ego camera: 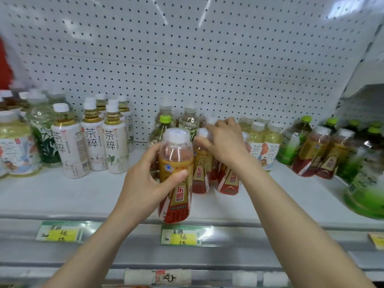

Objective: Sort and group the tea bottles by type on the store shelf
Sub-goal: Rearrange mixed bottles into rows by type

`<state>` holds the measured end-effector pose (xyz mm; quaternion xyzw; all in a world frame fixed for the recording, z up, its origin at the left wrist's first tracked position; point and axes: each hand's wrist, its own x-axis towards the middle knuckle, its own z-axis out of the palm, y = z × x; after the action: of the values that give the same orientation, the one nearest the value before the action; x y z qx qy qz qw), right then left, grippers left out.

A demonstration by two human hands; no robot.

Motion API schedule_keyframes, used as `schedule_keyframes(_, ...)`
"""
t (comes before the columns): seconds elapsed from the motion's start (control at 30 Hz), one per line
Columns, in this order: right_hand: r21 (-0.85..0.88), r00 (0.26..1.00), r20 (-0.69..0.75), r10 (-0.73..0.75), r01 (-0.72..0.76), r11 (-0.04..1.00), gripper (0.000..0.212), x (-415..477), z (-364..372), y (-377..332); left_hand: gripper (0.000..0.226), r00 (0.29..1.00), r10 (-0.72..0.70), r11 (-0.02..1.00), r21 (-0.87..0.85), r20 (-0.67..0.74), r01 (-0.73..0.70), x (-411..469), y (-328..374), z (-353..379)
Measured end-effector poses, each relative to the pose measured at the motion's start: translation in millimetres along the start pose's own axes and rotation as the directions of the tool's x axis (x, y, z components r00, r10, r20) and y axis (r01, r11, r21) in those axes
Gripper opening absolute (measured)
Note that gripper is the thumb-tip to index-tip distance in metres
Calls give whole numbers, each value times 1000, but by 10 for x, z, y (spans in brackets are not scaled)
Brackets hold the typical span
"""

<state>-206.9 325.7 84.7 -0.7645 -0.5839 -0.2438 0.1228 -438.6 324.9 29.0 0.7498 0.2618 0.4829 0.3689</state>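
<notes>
My left hand (145, 177) grips a red-and-gold labelled bottle (175, 183) with a clear cap, held at the front edge of the white shelf (62, 196). My right hand (224, 142) rests on the tops of two more red-and-gold bottles (200, 175) standing just behind it, fingers curled around their caps. White-labelled tea bottles (92, 142) stand grouped at the left. Pale yellow tea bottles with cartoon labels (262, 146) stand right of my right hand. Two more red-and-gold bottles (320, 156) lean at the right among green-labelled ones (291, 146).
A white pegboard (187, 59) backs the shelf. Clear and green-capped bottles (164, 125) stand behind the centre group. Large pale bottles (16, 150) and a bamboo-print bottle (42, 138) fill the far left. Green bottles (365, 183) crowd the far right. Price tags (180, 235) line the shelf front.
</notes>
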Motion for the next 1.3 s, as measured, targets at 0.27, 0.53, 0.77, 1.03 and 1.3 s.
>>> schedule_keyframes(0.27,398,995,-19,98,-83,914,48,-275,73,738,69,995,1,997,71,99,-8,59,49,760)
schedule_keyframes(0.53,632,999,1,52,-41,774,42,-310,234,860,66,999,3,974,227,34,-10,187,-29,1139)
schedule_keyframes(0.77,659,996,-49,74,-23,752,36,-291,265,844,80,998,15,949,315,-60,5,127,-42,1237)
schedule_keyframes(1.03,621,991,-121,49,37,783,30,271,-129,751,55,932,305,832,531,-194,-161,139,34,744)
schedule_keyframes(1.3,408,952,261,-162,44,912,69,1280,49,215,50,982,185,832,539,-43,-133,610,-61,101)
